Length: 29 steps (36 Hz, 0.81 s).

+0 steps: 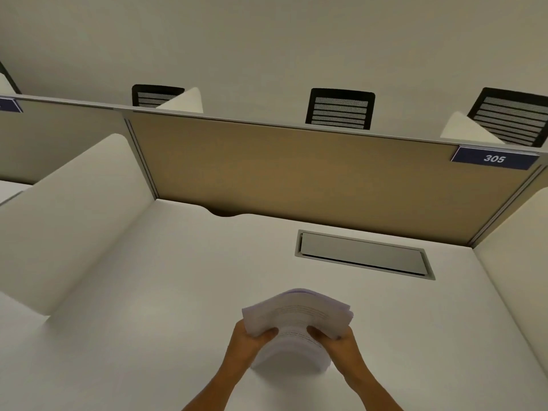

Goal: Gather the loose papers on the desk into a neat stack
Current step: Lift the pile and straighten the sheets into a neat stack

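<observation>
A bundle of white printed papers [296,315] stands on edge on the white desk [178,292], near the front middle, bowed over at the top and blurred. My left hand [249,342] grips its left side with the thumb across the front sheet. My right hand [335,342] grips its right side the same way. The lower edge of the bundle touches the desk between my wrists. I see no other loose sheet on the desk.
A grey cable hatch [364,255] is set into the desk at the back right. A tan partition [296,173] with a "305" label [493,158] closes the back. White side dividers [74,218] flank the desk. Black chairs [339,109] stand beyond the partition.
</observation>
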Motion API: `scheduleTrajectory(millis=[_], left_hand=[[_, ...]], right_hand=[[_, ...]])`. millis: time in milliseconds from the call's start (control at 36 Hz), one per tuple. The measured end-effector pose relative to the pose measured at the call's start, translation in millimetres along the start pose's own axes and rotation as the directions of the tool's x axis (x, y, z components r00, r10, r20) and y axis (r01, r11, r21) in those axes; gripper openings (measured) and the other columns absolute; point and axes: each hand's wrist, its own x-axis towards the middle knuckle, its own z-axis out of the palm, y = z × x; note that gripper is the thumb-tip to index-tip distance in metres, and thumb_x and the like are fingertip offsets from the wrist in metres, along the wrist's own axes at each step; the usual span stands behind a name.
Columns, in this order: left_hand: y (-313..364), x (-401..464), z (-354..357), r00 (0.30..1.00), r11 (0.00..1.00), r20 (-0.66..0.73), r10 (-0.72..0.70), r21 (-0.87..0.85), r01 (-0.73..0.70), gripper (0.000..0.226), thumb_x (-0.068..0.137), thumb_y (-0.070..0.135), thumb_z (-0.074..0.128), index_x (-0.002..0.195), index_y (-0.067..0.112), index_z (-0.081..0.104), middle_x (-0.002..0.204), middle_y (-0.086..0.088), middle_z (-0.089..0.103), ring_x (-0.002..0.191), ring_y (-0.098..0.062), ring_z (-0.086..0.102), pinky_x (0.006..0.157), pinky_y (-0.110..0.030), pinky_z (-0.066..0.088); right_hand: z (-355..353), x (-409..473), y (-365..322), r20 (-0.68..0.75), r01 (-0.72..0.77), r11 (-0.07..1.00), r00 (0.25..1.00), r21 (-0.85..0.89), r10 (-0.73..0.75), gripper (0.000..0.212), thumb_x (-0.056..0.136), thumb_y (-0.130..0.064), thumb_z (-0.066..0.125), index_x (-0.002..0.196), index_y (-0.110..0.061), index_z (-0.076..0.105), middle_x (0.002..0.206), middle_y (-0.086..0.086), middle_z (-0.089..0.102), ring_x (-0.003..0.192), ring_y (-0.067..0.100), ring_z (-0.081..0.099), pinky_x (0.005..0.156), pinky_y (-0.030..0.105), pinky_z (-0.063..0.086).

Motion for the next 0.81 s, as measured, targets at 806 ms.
scheduleTrajectory(millis=[806], left_hand=[[11,-3,-8,0.969,0.991,0.219,0.115,0.038,-0.126,0.041,0.074,0.029,0.08,0.113,0.036,0.07,0.108,0.003,0.076,0.102,-0.014,0.071,0.084,-0.036,0.06]], right_hand=[[-17,-2,-16,0.08,0.029,1.0,0.996,-0.005,-0.029,0.042,0.072,-0.037,0.083,0.112,-0.04,0.072,0.108,-0.008,0.077,0.098,0.006,0.073,0.074,0.021,0.06]])
